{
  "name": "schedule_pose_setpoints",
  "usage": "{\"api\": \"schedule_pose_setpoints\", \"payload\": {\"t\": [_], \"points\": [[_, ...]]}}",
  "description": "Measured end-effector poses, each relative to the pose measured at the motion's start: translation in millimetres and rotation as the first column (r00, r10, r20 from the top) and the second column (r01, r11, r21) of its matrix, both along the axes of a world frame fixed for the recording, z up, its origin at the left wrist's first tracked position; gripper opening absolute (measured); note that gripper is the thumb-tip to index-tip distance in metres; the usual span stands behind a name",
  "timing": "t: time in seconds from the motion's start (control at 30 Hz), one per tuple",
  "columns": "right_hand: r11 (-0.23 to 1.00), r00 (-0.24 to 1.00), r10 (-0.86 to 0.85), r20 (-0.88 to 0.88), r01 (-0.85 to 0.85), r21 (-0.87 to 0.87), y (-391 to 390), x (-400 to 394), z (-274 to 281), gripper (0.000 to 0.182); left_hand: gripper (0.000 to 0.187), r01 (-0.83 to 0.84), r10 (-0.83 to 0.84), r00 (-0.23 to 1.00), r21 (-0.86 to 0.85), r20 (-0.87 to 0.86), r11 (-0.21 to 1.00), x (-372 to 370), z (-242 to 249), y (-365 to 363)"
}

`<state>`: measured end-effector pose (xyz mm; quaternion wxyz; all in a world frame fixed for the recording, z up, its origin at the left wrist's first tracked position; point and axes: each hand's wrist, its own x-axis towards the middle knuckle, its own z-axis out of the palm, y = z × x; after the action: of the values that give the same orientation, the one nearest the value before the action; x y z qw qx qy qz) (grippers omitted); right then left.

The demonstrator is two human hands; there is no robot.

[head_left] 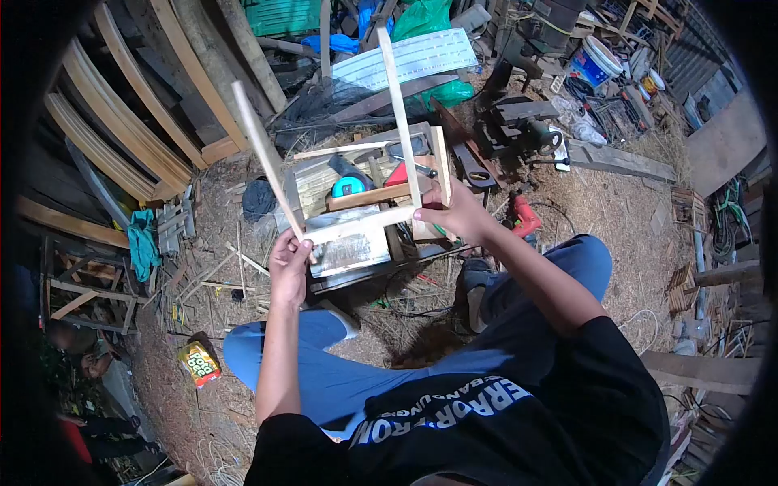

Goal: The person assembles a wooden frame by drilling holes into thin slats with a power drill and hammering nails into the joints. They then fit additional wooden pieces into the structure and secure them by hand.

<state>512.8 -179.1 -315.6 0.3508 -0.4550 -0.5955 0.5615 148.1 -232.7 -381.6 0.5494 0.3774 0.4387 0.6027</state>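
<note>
Both of my hands hold a U-shaped wooden frame [361,224], made of a short crosspiece with two long strips rising away from me. My left hand [288,263] closes round the left corner, thumb on the joint. At the opposite corner my right hand [460,215] grips the wood, its thumb lying along the crosspiece and its other fingers partly hidden. Beneath the frame is a low workbench [356,281]. A turquoise tape measure [348,186] and a red-handled tool [397,174] lie there among wood pieces. A red power drill [525,217] rests right of my right hand.
Curved timber pieces [130,105] lean at the left. A yellow snack bag [199,364] lies on the shaving-covered ground. A dark machine [527,138] stands beyond the drill, with a white-and-blue bucket [596,62] farther back. My bent knees flank the bench.
</note>
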Motion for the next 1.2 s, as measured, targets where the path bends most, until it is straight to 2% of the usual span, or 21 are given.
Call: {"api": "schedule_pose_setpoints", "payload": {"t": [0.03, 0.13, 0.17, 0.27, 0.3, 0.5, 0.6, 0.7, 0.8, 0.9, 1.0, 1.1, 1.2], "points": [[0.990, 1.000, 0.017, 0.003, -0.017, 0.139, 5.8, -2.3, -7.8, 0.085, 0.036, -0.019, 0.019, 1.000, 0.009, 0.019, 1.000, 2.2, 4.5, -0.9], [0.994, 0.994, 0.026, -0.107, -0.014, 0.111, 11.1, -0.6, -18.4, 0.086, 0.036, -0.045, 0.045, 0.998, 0.012, 0.032, 0.999, 5.0, 8.1, 1.2], [0.995, 0.981, 0.028, -0.192, -0.009, 0.098, 12.4, -2.7, -19.1, 0.083, 0.036, -0.031, 0.031, 0.999, 0.020, 0.037, 0.999, 4.8, 9.1, 1.9], [0.990, 0.989, -0.068, -0.130, 0.082, 0.111, 15.8, -6.1, -27.9, 0.080, 0.035, -0.029, 0.028, 0.999, 0.041, 0.027, 0.999, 9.8, 9.9, 2.5], [0.989, 0.985, -0.072, -0.157, 0.091, 0.117, 16.1, -6.4, -30.4, 0.075, 0.037, -0.020, 0.019, 1.000, 0.048, 0.025, 0.999, 7.5, 4.4, 1.5], [0.991, 0.981, -0.032, -0.190, 0.056, 0.121, 9.8, -6.3, -22.4, 0.074, 0.039, -0.037, 0.036, 0.999, -0.020, -0.035, 0.999, 11.6, 10.3, -1.9], [0.989, 0.993, -0.079, -0.085, 0.089, 0.118, 8.2, -2.9, -32.4, 0.075, 0.038, -0.021, 0.021, 0.997, -0.005, -0.075, 1.000, 10.5, 5.5, -1.9], [0.993, 0.988, -0.097, -0.120, 0.105, 0.061, 1.6, -0.7, -27.7, 0.038, 0.036, -0.032, 0.033, 0.993, 0.013, -0.113, 0.999, 17.2, 7.2, -3.2], [0.988, 0.994, -0.108, -0.024, 0.110, 0.106, 1.5, 3.9, -37.6, 0.037, 0.035, -0.040, 0.038, 0.991, -0.016, -0.131, 0.999, 17.5, 4.0, -1.8], [0.990, 0.991, -0.116, -0.059, 0.120, 0.068, 3.5, 3.0, -47.1, 0.035, 0.031, 0.000, 0.007, 0.989, 0.049, -0.151, 0.999, 18.0, 3.5, -1.2], [0.972, 0.979, -0.180, -0.095, 0.192, 0.133, 10.0, 3.7, -74.3, 0.042, 0.026, 0.003, 0.008, 0.979, 0.053, -0.202, 0.999, 24.2, 6.2, -1.6], [0.968, 0.979, -0.205, -0.014, 0.205, 0.143, 12.6, 4.5, -68.5, 0.043, 0.025, 0.005, 0.001, 0.976, 0.027, -0.220, 1.000, 31.5, 10.2, -3.6], [0.958, 0.974, -0.223, -0.044, 0.227, 0.176, 13.4, 2.1, -67.4, 0.044, 0.027, 0.018, -0.004, 0.980, 0.069, -0.197, 0.997, 31.2, 2.0, -3.1]]}}
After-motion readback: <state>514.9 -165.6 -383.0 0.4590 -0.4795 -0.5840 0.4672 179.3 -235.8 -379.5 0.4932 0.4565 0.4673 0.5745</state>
